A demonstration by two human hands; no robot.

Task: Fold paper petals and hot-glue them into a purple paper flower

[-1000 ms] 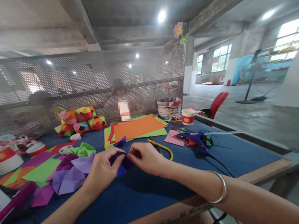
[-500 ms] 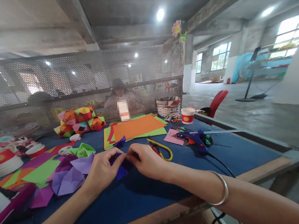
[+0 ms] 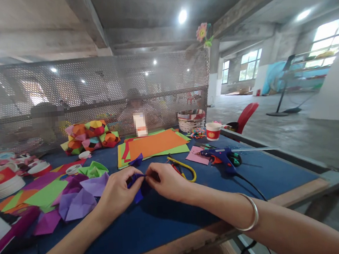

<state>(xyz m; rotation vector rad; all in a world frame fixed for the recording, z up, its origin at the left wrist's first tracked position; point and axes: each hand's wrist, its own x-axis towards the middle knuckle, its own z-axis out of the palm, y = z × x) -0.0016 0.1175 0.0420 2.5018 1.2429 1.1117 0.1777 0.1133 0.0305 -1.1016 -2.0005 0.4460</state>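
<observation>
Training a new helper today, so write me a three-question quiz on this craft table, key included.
1. True or false: the right hand is holding the glue gun.
2. The top sheet of the paper stack is: A) green; B) orange; C) purple.
3. Fill in: the bracelet is worn on the same arm as the ____ hand.

Key:
1. False: the glue gun lies on the table; the left hand and right hand meet at the blue paper.
2. B.
3. Right.
</observation>
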